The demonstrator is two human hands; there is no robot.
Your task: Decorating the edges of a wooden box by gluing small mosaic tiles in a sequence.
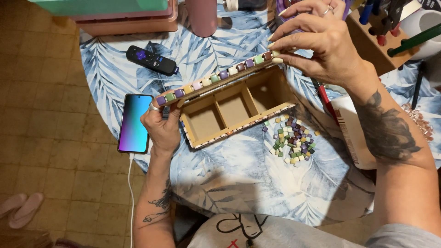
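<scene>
- Far left, on the tiled floor (50,115): a pair of sandals (20,209), well apart from the table.
- Phone (134,122) lies flat at the table's left edge, screen lit blue-purple, w/ a white cable (131,197) hanging off its near end.
- Black remote (152,60) sits further back on the leaf-print cloth (239,179).
- Left hand (161,125) just beside the phone – fingers curled shut, pinching the left end of the wooden box (234,110), thumb up by the purple end tile.
- Box is tilted on its side, 3 compartments open toward the camera; row of small tiles (216,77) (purple, green, cream) runs along its top edge, corner to corner.
- Pink tumbler (201,16) stands behind the box, at the table's far side.
- Loose pile of tiles (291,138) on the cloth, just right of the box's near corner.
- Right hand (317,39) grips the box's right end – fingertips closed on the last pale tile there.
- Far right: wooden tool block (367,43) w/ pens & pliers.
</scene>
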